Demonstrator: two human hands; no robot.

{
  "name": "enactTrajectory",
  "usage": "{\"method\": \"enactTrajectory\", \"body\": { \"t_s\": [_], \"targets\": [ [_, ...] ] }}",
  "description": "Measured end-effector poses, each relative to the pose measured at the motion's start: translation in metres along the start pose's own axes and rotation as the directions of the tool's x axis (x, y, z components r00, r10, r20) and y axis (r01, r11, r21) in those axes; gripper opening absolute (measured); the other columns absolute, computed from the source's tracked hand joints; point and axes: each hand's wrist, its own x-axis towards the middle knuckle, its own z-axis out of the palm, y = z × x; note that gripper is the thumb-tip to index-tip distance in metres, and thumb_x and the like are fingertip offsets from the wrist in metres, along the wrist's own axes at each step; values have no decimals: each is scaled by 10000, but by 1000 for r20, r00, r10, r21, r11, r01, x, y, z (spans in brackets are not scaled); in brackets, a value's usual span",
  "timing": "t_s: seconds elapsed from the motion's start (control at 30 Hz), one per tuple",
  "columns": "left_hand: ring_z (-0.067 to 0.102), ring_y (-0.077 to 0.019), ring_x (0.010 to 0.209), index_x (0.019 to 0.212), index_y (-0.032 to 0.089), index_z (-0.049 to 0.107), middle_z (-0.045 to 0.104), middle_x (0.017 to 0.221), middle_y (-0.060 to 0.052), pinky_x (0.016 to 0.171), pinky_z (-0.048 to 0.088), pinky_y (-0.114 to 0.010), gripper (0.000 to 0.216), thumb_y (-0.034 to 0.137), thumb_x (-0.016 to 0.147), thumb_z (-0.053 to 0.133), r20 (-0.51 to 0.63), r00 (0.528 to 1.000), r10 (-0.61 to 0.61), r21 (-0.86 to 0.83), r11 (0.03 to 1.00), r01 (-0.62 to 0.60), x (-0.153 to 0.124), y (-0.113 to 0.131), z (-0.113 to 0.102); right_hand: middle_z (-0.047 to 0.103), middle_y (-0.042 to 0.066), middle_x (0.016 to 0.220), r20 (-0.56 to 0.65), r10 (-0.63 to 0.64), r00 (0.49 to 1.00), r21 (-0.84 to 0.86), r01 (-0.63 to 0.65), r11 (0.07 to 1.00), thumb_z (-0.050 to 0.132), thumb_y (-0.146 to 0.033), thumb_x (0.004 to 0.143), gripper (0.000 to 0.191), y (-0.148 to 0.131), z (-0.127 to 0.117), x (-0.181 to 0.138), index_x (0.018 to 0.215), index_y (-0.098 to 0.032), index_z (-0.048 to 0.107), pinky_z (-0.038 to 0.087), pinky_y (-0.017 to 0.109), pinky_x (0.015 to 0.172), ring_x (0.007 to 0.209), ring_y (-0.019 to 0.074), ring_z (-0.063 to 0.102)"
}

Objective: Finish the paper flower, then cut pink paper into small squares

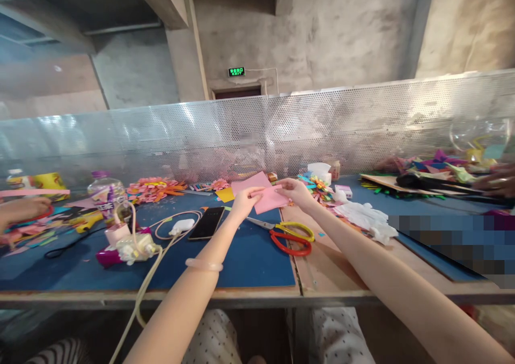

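Note:
Both my hands hold a pink sheet of paper (269, 200) above the blue table mat (249, 257). My left hand (246, 202) pinches its left edge with closed fingers. My right hand (296, 191) grips its upper right edge, fingers also closed. A second pink sheet (249, 183) lies just behind it, with a yellow sheet (225, 194) beside that. Red and yellow scissors (288, 235) lie on the table right under my hands. A black phone (206, 223) rests to the left of my left wrist.
A white charger with cables (182, 226), a plastic bottle (108, 191) and a glue gun (132, 246) sit left. Cut paper flowers (155, 188) and scraps lie at the back. White crumpled paper (364, 216) lies right. Other people's hands show at far left (22, 209) and far right (497, 180). A perforated metal screen (257, 133) backs the table.

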Motion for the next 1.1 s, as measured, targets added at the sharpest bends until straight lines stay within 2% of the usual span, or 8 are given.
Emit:
{"method": "enactTrajectory", "body": {
  "t_s": [0.27, 0.53, 0.83, 1.1],
  "targets": [
    [627, -187, 915, 1085, 162, 635, 642, 1110, -89, 821, 472, -297, 355, 198, 734, 592, 21, 1000, 0, -58, 998, 1, 0, -4, 1, 653, 24, 812, 52, 11, 999, -23, -10, 1000, 709, -249, 626, 262, 4, -6, 2, 869, -169, 652, 443, 236, 632, 680, 118, 575],
    [616, -221, 964, 1015, 153, 668, 671, 1040, -96, 843, 468, -332, 305, 231, 728, 601, 33, 999, -27, -22, 999, 27, 0, -3, -1, 660, 27, 805, 62, 21, 998, 8, -21, 1000, 716, -241, 609, 263, 4, -7, 2, 851, -161, 650, 453, 252, 666, 702, 129, 591],
    [631, -198, 920, 1106, 161, 623, 662, 1059, -96, 789, 493, -305, 380, 190, 728, 596, 58, 997, -52, -88, 995, 57, -1, 0, 0, 615, -8, 720, 66, -2, 998, -13, 3, 1000, 723, -252, 595, 334, -2, -6, -2, 907, -166, 642, 430, 238, 604, 627, 105, 541],
    [612, -218, 973, 1052, 153, 656, 657, 1074, -106, 835, 472, -337, 331, 162, 729, 578, 46, 998, -36, -19, 999, 37, -2, 1, 0, 639, 16, 760, 56, 1, 998, -11, 0, 1000, 714, -245, 601, 292, -2, -5, -2, 872, -157, 648, 436, 247, 640, 676, 125, 575]
  ]
}}
